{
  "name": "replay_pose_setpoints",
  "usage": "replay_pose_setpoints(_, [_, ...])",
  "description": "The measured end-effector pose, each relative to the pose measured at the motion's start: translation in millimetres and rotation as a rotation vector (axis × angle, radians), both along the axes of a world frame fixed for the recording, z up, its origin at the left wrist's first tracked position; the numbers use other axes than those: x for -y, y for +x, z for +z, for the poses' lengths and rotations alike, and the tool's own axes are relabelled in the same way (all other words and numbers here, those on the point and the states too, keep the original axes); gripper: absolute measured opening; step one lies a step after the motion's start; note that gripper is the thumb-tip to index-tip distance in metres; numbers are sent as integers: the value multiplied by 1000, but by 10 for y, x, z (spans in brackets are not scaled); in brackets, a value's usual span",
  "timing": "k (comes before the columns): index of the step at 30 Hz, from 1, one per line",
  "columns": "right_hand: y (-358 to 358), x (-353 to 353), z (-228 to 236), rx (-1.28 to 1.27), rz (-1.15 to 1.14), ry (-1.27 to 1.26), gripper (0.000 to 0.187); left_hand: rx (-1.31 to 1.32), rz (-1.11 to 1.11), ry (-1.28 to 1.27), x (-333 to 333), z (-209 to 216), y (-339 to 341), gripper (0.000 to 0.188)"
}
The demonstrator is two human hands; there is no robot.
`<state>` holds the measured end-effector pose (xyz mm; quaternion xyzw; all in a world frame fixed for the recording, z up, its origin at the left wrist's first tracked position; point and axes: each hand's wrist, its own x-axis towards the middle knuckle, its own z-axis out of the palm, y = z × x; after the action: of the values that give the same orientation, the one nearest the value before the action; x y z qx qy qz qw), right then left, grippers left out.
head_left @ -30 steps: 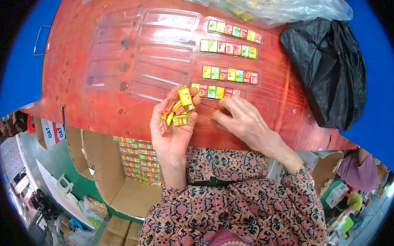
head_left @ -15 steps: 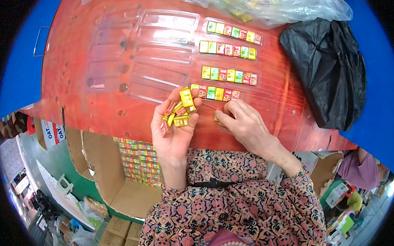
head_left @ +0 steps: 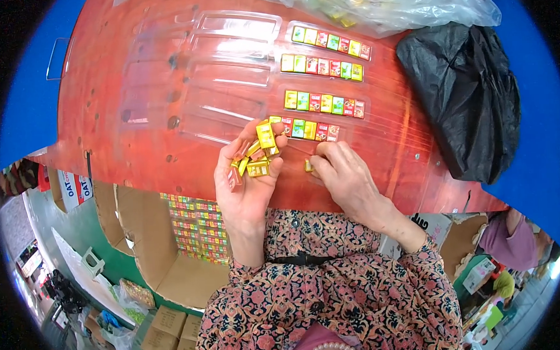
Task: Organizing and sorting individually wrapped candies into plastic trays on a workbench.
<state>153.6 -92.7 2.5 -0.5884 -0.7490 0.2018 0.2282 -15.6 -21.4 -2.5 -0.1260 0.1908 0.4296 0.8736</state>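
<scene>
My left hand [head_left: 246,191] is palm up, its fingers curled round a small pile of yellow and red candy-sized boxes [head_left: 266,136]. Just right of it, my right hand [head_left: 353,180] has its thumb and fingertips closed at a single small yellow box [head_left: 308,165] low over the red table. Beyond the hands, small boxes in yellow, green and red stand side by side in see-through plastic trays. The nearest row [head_left: 310,129] is partly covered by my left fingertips; another row [head_left: 324,104] lies behind it, with more farther back.
More see-through trays [head_left: 230,72] lie on the red table [head_left: 150,161] to the left. A black plastic bag [head_left: 462,101] covers the right side, and a clear bag [head_left: 385,8] the far edge. An open carton [head_left: 166,265] with rows of colourful boxes is below left.
My right hand has shifted very slightly, so more of the small yellow box shows at its fingertips. The left hand still holds its pile; the view has tilted a little.
</scene>
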Motion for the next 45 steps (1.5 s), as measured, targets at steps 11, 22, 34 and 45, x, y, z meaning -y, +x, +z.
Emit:
replay_pose_setpoints(11, [93,-22,135,-418,-245,-118,20,61,1,24,-1,-23,-21,38])
replay_pose_setpoints(22, [341,-80,267,-1202,-336,-533,15,33,-33,83,0,-23,69,41])
replay_pose_setpoints(34, [-134,-312,349,-1200,-145,-431,7,-17,12,131,0,80,189,48])
replay_pose_setpoints(45, [-530,-317,328,57,64,234,30,-83,-13,211,47,139,260,52])
